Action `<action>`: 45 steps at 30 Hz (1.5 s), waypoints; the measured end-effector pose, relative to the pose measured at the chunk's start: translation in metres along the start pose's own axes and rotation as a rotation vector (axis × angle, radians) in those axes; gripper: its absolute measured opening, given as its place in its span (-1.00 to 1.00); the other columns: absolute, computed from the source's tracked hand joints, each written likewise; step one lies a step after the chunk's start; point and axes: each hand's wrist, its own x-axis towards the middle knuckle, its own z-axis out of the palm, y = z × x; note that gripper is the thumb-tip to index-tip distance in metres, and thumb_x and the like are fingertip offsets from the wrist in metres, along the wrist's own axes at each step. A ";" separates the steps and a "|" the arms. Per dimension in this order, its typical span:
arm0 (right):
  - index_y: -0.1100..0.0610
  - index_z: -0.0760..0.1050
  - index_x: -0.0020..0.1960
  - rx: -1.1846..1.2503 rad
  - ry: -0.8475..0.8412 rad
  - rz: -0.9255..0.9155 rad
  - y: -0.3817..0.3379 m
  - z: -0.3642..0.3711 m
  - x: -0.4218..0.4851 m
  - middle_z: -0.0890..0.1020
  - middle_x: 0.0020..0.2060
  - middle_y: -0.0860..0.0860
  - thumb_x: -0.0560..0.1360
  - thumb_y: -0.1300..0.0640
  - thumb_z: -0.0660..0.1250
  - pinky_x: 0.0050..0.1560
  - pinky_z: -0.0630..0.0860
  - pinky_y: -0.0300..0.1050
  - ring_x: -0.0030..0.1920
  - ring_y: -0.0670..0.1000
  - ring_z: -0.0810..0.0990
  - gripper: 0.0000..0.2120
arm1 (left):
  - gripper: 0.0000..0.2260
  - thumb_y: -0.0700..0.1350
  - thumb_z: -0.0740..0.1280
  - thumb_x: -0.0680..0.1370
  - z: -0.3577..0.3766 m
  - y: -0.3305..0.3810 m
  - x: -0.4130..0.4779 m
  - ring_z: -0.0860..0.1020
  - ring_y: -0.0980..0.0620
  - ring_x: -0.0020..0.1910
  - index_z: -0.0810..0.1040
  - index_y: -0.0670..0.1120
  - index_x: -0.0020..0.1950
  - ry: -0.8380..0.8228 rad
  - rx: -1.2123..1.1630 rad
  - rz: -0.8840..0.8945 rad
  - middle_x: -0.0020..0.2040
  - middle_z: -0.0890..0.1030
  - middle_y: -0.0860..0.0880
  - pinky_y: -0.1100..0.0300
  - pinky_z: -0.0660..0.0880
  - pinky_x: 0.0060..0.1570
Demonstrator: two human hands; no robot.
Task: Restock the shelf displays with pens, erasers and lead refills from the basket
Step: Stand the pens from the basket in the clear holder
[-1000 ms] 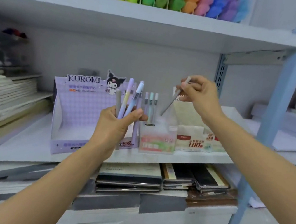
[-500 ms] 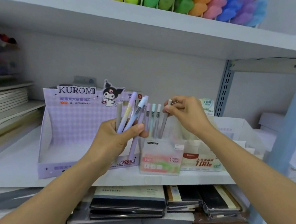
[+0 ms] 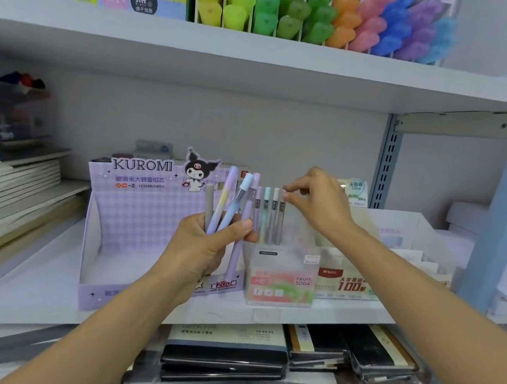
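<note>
Pastel plastic lead tubes (image 3: 223, 200) are being gripped by the left hand (image 3: 203, 250); the right hand (image 3: 316, 205) is pinching a standing grey tube (image 3: 279, 222).

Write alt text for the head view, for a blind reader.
A left hand grips a bunch of pastel lead refill tubes while the right hand has fingertips at the cap of a grey tube standing in a clear plastic display box, beside a purple Kuromi cardboard display.

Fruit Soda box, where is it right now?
Head view, centre of the middle shelf: the Fruit Soda box stands between the Kuromi display, left, and the beige box, right.
</note>
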 end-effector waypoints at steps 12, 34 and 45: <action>0.13 0.62 0.06 0.946 -0.381 0.025 -0.048 -0.037 -0.030 0.70 -0.17 0.01 0.53 0.17 0.37 -0.25 0.52 -0.28 -0.20 -0.09 0.63 -0.87 | -0.69 0.10 0.46 0.31 0.014 0.005 -0.006 0.14 0.11 -0.61 0.66 -0.08 -0.09 -0.027 0.014 -0.001 -0.09 0.71 -0.17 0.33 0.15 -0.61; 0.17 0.64 0.02 0.299 -0.061 -0.002 0.013 -0.020 -0.019 0.70 -0.19 0.00 0.54 0.17 0.37 -0.21 0.38 -0.54 -0.17 -0.17 0.61 -0.88 | -0.78 0.01 0.28 0.61 0.012 0.002 -0.003 0.27 0.13 -0.55 0.42 -0.10 -0.14 -0.063 0.079 -0.021 -0.36 0.48 0.04 0.33 0.25 -0.57; 0.09 0.62 -0.06 0.133 0.084 -0.021 0.010 -0.005 -0.003 0.55 -0.20 -0.05 0.45 0.11 0.47 -0.08 0.48 -0.05 -0.12 -0.02 0.47 -0.90 | -0.80 0.00 0.33 0.57 0.010 -0.006 0.002 0.27 0.13 -0.56 0.48 -0.10 -0.13 -0.065 0.069 0.011 -0.39 0.48 0.04 0.32 0.26 -0.56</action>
